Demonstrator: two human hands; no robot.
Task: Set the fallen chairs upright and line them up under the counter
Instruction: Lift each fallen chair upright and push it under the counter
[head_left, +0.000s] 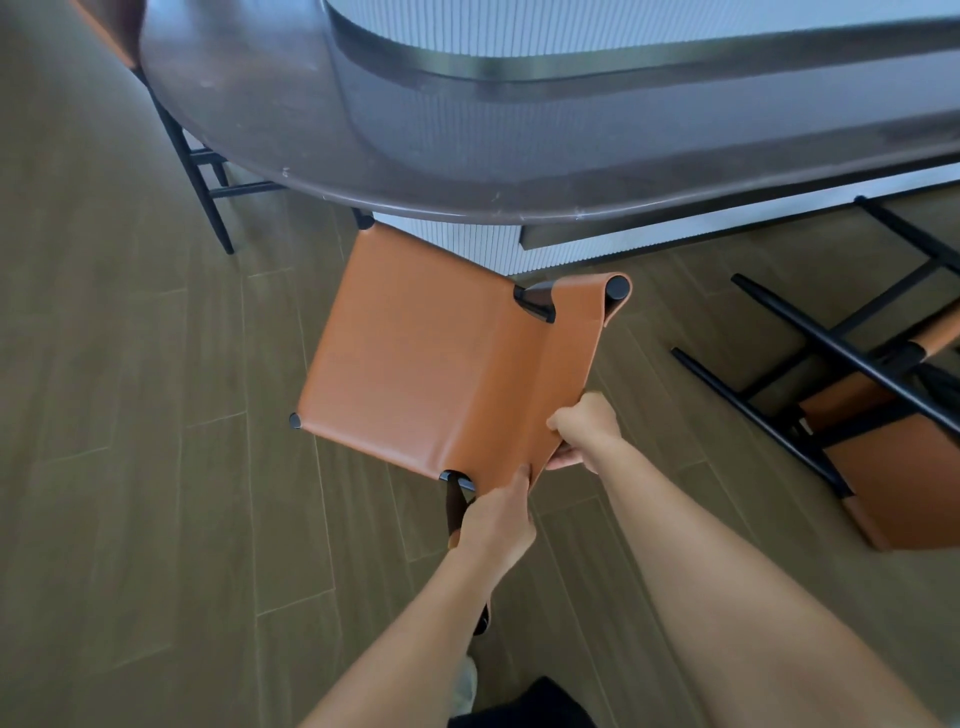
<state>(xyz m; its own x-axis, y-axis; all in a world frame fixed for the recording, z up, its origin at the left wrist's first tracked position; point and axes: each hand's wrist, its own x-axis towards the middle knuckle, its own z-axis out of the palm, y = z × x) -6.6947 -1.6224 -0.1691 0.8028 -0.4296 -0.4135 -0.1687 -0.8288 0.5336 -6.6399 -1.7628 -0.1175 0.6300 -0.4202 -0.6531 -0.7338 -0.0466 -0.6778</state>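
An orange leather chair (415, 353) with a black frame stands upright in front of me, its seat's far corner just under the curved dark counter (415, 171). My left hand (496, 514) grips the near end of its low backrest. My right hand (584, 431) is closed on the backrest's top edge a little further along. A second orange chair (862, 415) lies fallen on the floor at the right, its black legs pointing up and left toward the counter.
A third orange chair (111, 26) stands upright at the top left, its black legs (208, 187) reaching under the counter's curved end. A white ribbed counter base (467, 244) rises behind the held chair. Wood-plank floor (130, 467) lies open to the left.
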